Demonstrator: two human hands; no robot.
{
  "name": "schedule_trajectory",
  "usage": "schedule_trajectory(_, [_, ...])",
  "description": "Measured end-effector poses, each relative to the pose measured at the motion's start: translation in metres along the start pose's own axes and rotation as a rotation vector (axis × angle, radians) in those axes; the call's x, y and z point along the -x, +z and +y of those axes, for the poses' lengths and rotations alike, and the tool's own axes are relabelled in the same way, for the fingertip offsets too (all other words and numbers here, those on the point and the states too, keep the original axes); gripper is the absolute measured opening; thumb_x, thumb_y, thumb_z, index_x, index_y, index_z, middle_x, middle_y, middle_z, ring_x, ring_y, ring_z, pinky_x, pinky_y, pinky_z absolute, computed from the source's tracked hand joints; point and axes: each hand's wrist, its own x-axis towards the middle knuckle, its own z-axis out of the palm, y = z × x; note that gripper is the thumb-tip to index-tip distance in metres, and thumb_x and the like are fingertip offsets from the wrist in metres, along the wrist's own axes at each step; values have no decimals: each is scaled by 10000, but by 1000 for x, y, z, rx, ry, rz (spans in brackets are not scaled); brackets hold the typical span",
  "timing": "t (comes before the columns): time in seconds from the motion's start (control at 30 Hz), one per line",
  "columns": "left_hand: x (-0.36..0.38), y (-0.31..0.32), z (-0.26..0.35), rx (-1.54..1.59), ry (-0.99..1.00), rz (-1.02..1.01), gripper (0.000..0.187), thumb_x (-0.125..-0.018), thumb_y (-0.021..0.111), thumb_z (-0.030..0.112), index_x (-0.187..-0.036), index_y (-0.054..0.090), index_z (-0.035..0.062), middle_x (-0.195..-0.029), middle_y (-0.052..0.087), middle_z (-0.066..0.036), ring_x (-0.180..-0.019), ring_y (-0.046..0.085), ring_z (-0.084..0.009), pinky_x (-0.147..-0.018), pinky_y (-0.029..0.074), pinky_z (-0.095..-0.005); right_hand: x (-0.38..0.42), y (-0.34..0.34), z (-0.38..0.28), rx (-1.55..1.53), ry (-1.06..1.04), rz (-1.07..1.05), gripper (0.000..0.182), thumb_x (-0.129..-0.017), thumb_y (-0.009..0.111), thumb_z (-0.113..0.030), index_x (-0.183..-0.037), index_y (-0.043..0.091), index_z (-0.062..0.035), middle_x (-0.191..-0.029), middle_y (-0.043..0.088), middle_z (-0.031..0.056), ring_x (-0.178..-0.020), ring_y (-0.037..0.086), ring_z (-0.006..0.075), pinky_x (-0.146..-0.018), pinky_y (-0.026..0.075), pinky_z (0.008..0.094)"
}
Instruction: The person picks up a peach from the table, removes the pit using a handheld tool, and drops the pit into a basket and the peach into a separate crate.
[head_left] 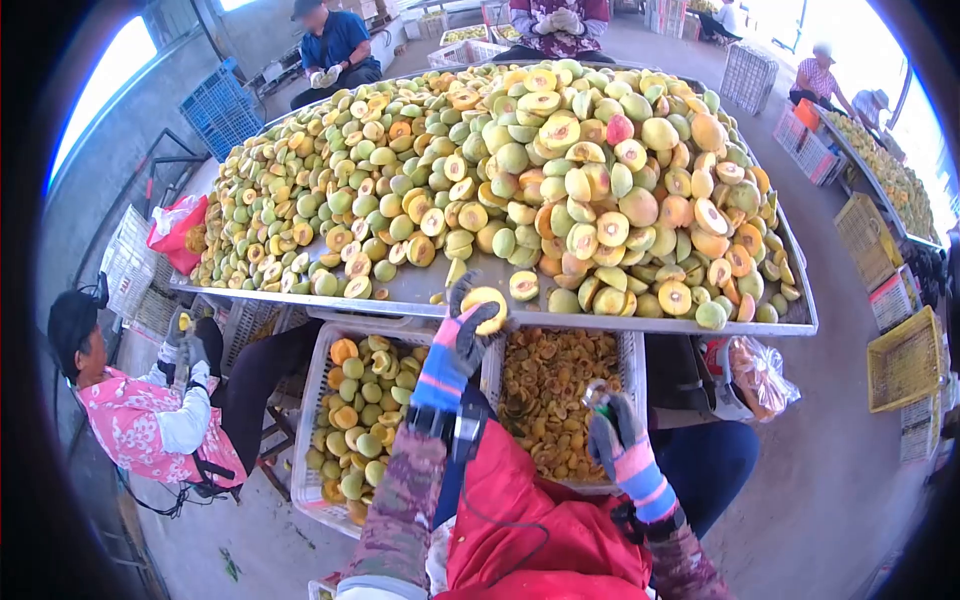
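Observation:
My left hand [458, 340], in a grey-palmed glove with a striped cuff, grips a peach half [485, 308], cut face showing, at the near edge of the metal table [600, 322]. Lower right, my right hand [622, 440], gloved alike, is closed around a small tool [597, 390] with a shiny, loop-like metal end. That hand is over the right side of a white crate [634, 365] of brownish pits and scraps. Left of it, another white crate [308, 410] holds peach halves [365, 445]. A large heap of halved peaches [440, 180] covers much of the table.
A person in a pink floral top [150, 430] sits at the left with gloved hands raised. Two more people sit across the table. A clear plastic bag [760, 380] lies right of my knees. Yellow crates [905, 360] stand at the far right, blue crates [220, 110] upper left.

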Motion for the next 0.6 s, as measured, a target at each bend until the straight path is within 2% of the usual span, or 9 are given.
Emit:
schedule_trajectory(0.07, [33, 0, -12, -1132, 623, -161, 461, -828, 602, 0, -1245, 411, 45, -1058, 552, -116, -926, 600, -233, -811, 538, -357, -9, 18, -61, 307, -482, -16, 232, -859, 576, -83, -1070, 503, -21, -835, 608, 158, -757, 622, 338, -630, 487, 379])
schedule_trajectory(0.13, [64, 22, -19, -963, 523, -125, 469, -803, 636, 10, -1220, 422, 29, -1054, 560, -111, -948, 588, -218, -819, 522, -342, -14, 36, -71, 250, -323, -102, 165, -868, 574, -128, -989, 506, -38, -790, 609, 182, -735, 611, 376, -590, 481, 411])
schedule_trajectory(0.27, [100, 71, -27, -412, 300, -52, 397, -811, 624, 7, -1168, 449, -1, -1051, 566, -114, -969, 577, -198, -835, 503, -323, -6, 51, -83, 460, -381, 20, 141, -866, 567, -106, -942, 501, -8, -750, 588, 224, -681, 568, 429, -525, 425, 457])
schedule_trajectory(0.4, [126, 102, -19, -719, 480, -112, 271, -873, 538, 42, -1134, 472, 7, -1084, 559, -122, -977, 578, -205, -848, 508, -345, 0, 52, -68, 488, -326, 85, 155, -873, 559, -116, -969, 514, -3, -746, 582, 234, -689, 562, 438, -535, 432, 451])
schedule_trajectory(0.43, [128, 104, -28, -419, 381, -116, 241, -900, 484, 60, -1135, 456, 14, -1075, 570, -143, -970, 575, -221, -870, 500, -372, 2, 52, -67, 444, -324, 71, 170, -887, 540, -163, -968, 503, -18, -737, 581, 240, -682, 565, 437, -540, 430, 477])
schedule_trajectory(0.47, [129, 101, -30, -417, 380, -119, 241, -900, 484, 60, -1135, 456, 14, -1075, 570, -143, -970, 575, -221, -870, 500, -372, 4, 52, -65, 398, -323, 54, 190, -901, 520, -210, -968, 492, -34, -728, 580, 247, -675, 569, 437, -544, 429, 503])
schedule_trajectory(0.53, [132, 94, -32, 183, 94, -54, 206, -912, 484, 163, -1070, 479, 30, -1042, 570, -145, -978, 578, -263, -848, 514, -397, 10, 53, -57, 330, -340, 13, 181, -903, 515, -194, -958, 499, -22, -730, 580, 240, -675, 572, 426, -553, 433, 490])
schedule_trajectory(0.57, [136, 98, -39, -279, 361, -30, 273, -938, 432, 328, -951, 481, 60, -940, 570, -146, -915, 595, -305, -792, 534, -417, 12, 54, -54, 262, -358, -29, 174, -905, 510, -179, -948, 506, -11, -733, 580, 233, -676, 575, 415, -562, 437, 476])
schedule_trajectory(0.6, [138, 99, -35, -280, 358, -24, 273, -938, 432, 328, -951, 481, 60, -940, 570, -146, -915, 595, -305, -792, 534, -417, 16, 53, -56, 260, -353, -34, 174, -905, 510, -179, -948, 506, -11, -733, 580, 233, -676, 575, 415, -562, 437, 476])
